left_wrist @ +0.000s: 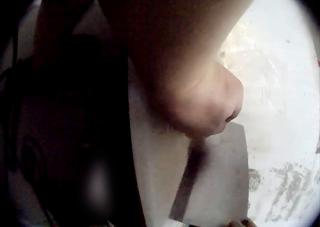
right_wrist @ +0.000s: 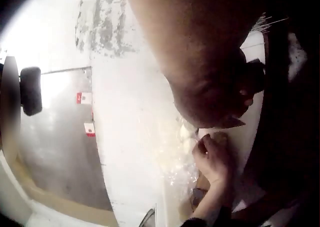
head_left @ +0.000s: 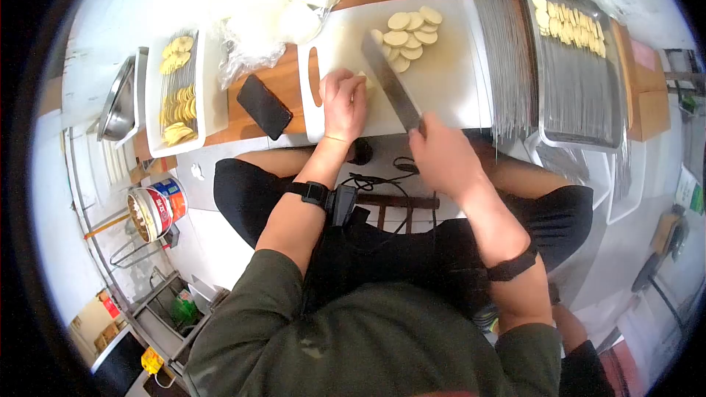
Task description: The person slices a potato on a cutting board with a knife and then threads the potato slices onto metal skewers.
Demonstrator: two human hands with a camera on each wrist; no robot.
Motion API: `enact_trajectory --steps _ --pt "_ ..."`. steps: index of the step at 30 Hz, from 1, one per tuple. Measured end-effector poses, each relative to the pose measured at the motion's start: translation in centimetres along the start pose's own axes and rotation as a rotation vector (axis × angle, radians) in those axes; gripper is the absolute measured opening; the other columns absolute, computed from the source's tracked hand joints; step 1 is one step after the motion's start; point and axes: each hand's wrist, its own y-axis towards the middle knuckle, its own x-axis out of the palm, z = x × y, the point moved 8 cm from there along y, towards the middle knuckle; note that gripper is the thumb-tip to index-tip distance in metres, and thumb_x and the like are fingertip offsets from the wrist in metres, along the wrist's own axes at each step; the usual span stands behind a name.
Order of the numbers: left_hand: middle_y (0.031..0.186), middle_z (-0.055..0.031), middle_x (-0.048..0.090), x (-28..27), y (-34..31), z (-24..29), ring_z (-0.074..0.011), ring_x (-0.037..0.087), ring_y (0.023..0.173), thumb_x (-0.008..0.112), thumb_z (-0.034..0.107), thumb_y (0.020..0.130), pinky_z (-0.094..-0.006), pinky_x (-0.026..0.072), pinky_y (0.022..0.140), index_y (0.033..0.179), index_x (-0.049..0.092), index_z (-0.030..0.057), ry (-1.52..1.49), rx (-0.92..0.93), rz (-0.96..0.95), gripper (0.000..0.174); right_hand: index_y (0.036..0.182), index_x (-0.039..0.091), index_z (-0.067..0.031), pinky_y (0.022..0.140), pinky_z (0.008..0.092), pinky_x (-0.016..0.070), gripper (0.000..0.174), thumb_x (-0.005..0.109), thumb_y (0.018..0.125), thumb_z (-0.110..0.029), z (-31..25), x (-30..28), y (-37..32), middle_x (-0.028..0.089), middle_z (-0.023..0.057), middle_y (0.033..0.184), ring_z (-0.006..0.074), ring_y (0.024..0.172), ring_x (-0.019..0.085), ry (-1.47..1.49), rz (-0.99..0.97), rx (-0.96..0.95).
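Note:
On the white cutting board, my left hand holds a pale potato piece, its fingers curled over it and hiding most of it. My right hand grips the handle of a broad kitchen knife. The blade slants up and away, just right of the potato piece. Round potato slices lie in a loose pile beyond the blade. In the left wrist view the blade shows close to the left hand. From the right wrist, the left hand appears below the right hand.
Bare metal skewers lie right of the board, beside a metal tray of skewered slices. Left are a black phone, a clear plastic bag and a white tray with more skewered slices.

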Motion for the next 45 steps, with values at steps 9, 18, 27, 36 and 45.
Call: enact_trajectory --steps 9,18,27,36,45 --pt "0.102 -0.0131 0.058 0.3 -0.4 -0.8 -0.0339 0.052 0.097 0.064 0.002 0.081 -0.0417 0.0438 0.086 0.095 0.063 0.0038 -0.101 -0.024 0.053 0.014 0.091 0.049 0.0011 0.045 0.0317 0.0416 0.024 0.054 0.096 -0.022 2.4 1.1 -0.3 0.053 0.0081 0.067 0.0166 0.048 0.052 0.877 -0.018 0.207" --pt "0.107 -0.0152 0.056 0.5 -0.5 -0.9 -0.0333 0.053 0.099 0.061 0.002 0.086 -0.039 0.0456 0.087 0.099 0.06 0.0014 -0.102 -0.02 0.028 0.013 0.088 0.047 0.0 0.041 0.0306 0.0392 0.023 0.054 0.096 -0.02 2.0 0.0 -0.5 0.051 0.0065 0.064 0.0154 0.044 0.049 0.928 0.054 0.253" --pt "0.109 -0.0165 0.055 0.4 -0.5 -0.8 -0.0348 0.052 0.102 0.059 0.001 0.086 -0.0408 0.0457 0.087 0.103 0.059 0.0009 -0.128 -0.021 0.015 0.017 0.097 0.052 -0.0026 0.068 0.0508 0.0517 0.021 0.052 0.095 -0.023 -1.6 -0.5 -2.9 0.065 0.0214 0.08 0.043 0.073 0.064 -0.054 0.153 -0.101" --pt "0.108 -0.0165 0.06 0.8 -0.3 -0.8 -0.0372 0.052 0.101 0.062 -0.002 0.08 -0.0443 0.0431 0.09 0.104 0.062 0.0013 -0.075 -0.059 -0.002 0.024 0.099 0.048 -0.0044 0.062 0.0477 0.0554 0.02 0.049 0.096 -0.024 -2.5 1.3 -3.8 0.064 0.0167 0.08 0.0384 0.065 0.066 -0.33 0.097 -0.164" --pt "0.107 -0.0174 0.06 0.6 -0.2 -0.7 -0.0372 0.053 0.1 0.061 -0.002 0.08 -0.0436 0.0438 0.089 0.103 0.064 0.0002 -0.047 -0.062 -0.011 0.023 0.097 0.048 -0.0039 0.057 0.0464 0.0556 0.019 0.05 0.096 -0.023 -2.5 1.1 -4.0 0.064 0.0162 0.075 0.0375 0.062 0.066 -0.302 0.119 -0.202"
